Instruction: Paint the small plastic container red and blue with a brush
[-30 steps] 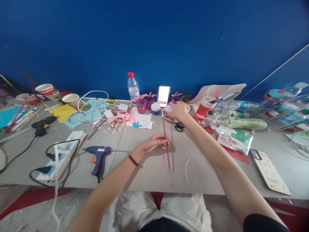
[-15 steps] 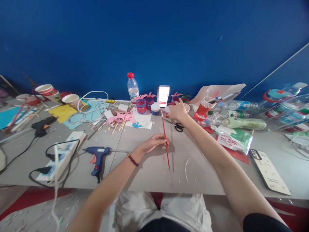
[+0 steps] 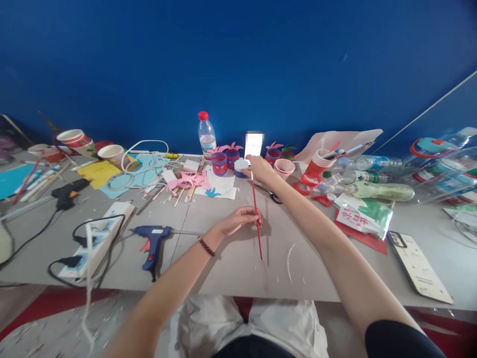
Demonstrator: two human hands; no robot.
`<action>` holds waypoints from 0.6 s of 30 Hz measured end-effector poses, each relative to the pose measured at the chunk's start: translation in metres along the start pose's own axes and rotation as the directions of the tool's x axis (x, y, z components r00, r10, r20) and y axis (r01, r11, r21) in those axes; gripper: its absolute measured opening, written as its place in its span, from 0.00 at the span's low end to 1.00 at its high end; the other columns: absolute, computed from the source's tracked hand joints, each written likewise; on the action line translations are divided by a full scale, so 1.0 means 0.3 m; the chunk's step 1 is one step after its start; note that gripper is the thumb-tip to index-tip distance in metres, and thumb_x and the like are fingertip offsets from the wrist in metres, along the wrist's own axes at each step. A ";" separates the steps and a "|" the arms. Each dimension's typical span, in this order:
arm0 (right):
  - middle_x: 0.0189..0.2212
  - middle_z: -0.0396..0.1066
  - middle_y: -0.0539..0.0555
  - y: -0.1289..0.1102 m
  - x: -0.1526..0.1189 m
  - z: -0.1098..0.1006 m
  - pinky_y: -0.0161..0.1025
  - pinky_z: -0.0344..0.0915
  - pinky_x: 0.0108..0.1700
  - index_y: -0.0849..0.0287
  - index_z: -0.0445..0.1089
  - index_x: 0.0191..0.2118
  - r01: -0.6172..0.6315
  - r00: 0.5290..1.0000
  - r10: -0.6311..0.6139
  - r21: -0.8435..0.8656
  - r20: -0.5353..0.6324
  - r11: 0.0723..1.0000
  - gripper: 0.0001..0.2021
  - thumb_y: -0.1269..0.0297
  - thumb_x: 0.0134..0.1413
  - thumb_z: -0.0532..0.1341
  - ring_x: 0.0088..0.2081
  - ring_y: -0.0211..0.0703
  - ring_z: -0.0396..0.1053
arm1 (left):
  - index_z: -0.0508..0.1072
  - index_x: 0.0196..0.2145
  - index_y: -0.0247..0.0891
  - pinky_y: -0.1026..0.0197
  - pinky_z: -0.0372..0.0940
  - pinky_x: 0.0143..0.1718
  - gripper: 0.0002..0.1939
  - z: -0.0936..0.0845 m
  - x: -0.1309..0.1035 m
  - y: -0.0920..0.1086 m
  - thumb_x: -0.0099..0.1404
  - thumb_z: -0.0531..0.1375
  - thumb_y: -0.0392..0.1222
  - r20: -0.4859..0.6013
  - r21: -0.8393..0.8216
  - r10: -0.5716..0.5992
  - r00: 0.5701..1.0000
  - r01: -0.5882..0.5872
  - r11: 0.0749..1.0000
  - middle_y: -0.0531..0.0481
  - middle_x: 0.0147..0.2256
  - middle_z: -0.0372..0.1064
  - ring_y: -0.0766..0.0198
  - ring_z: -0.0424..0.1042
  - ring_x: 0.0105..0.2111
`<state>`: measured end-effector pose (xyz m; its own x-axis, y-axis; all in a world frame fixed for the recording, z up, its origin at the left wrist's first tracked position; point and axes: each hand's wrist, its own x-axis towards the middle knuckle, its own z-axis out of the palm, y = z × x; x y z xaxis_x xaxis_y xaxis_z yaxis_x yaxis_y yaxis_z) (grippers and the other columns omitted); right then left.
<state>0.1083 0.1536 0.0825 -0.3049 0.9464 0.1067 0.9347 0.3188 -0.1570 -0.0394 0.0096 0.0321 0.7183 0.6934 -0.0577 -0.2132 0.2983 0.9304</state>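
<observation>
A thin red paintbrush [image 3: 258, 233] stands nearly upright, bristles toward the back, its handle pinched in my left hand [image 3: 240, 220]. My right hand [image 3: 260, 171] stretches to the back of the table, its fingers closed about the right side of a small blue jar with a white lid [image 3: 241, 165]. The paintbrush tip overlaps this hand in view. Black scissors [image 3: 276, 198] lie partly hidden under my right wrist. Left of the jar stand red-and-blue paper rings with pink leaf tops [image 3: 219, 164]; a similar one [image 3: 274, 153] and a paper cup [image 3: 283, 168] stand to its right.
A blue glue gun [image 3: 152, 243] and a power strip [image 3: 97, 243] lie at the left. Further back are a plastic bottle [image 3: 206, 136], pink paper cut-outs [image 3: 188, 180] and wooden sticks. At the right are a red cup with brushes [image 3: 316, 166], several bottles and a phone [image 3: 421, 268].
My right hand has moved left, from beside the paper cup to the blue jar, uncovering the cup. My left hand holds the paintbrush in the same place.
</observation>
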 end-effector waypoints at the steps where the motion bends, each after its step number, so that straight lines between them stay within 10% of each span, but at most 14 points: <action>1: 0.53 0.72 0.64 -0.014 0.012 0.009 0.47 0.69 0.47 0.60 0.61 0.60 -0.009 1.000 0.009 0.014 0.010 1.000 0.27 0.51 0.59 0.59 0.52 0.58 0.70 | 0.74 0.30 0.34 0.60 0.59 0.40 0.18 -0.002 -0.001 -0.001 0.57 0.69 0.53 0.002 -0.002 0.003 1.000 -0.003 1.000 0.48 0.31 0.68 0.63 0.67 0.34; 18: 0.52 0.73 0.65 -0.071 0.037 0.058 0.44 0.68 0.44 0.62 0.66 0.55 -0.059 0.997 0.053 0.120 0.054 0.991 0.22 0.61 0.55 0.62 0.49 0.57 0.73 | 0.74 0.29 0.34 0.60 0.59 0.40 0.17 -0.014 0.008 -0.008 0.57 0.68 0.52 0.026 -0.008 0.028 0.999 -0.027 1.000 0.48 0.31 0.67 0.63 0.66 0.34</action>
<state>0.0819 0.1583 0.0700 -0.2643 0.9634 0.0446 0.9224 0.2660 -0.2799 -0.0401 0.0134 0.0281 0.7291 0.6840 -0.0226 -0.2383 0.2847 0.9285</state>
